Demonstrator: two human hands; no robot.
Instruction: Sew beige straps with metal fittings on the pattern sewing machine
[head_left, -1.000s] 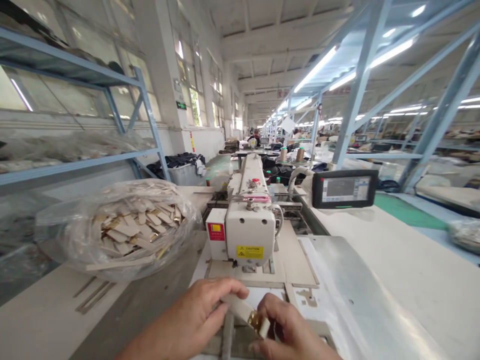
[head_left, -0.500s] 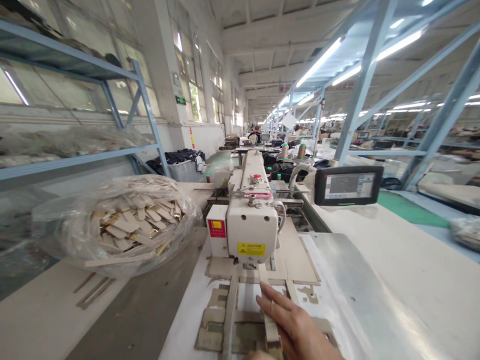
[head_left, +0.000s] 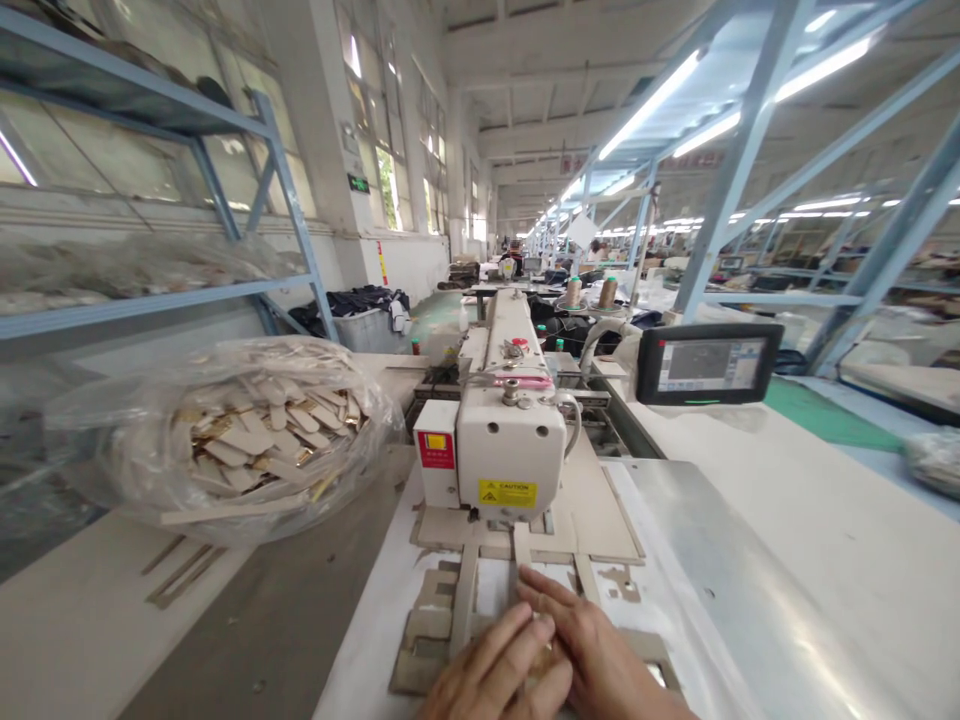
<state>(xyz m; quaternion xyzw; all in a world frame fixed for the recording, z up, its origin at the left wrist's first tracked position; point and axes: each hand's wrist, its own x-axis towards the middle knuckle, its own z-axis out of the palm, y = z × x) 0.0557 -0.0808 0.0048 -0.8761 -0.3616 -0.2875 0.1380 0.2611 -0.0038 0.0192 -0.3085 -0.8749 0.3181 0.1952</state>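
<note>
Near the surface's (head_left: 787, 560) front edge, a strap (head_left: 523, 556) running lengthwise toward the sewing machine (head_left: 510, 455) is pressed flat under the left hand (head_left: 499, 675) and right hand (head_left: 600, 665), fingers extended, equally near.

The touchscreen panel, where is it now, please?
In the head view the touchscreen panel stands right of the sewing machine, at the table's far edge.
</note>
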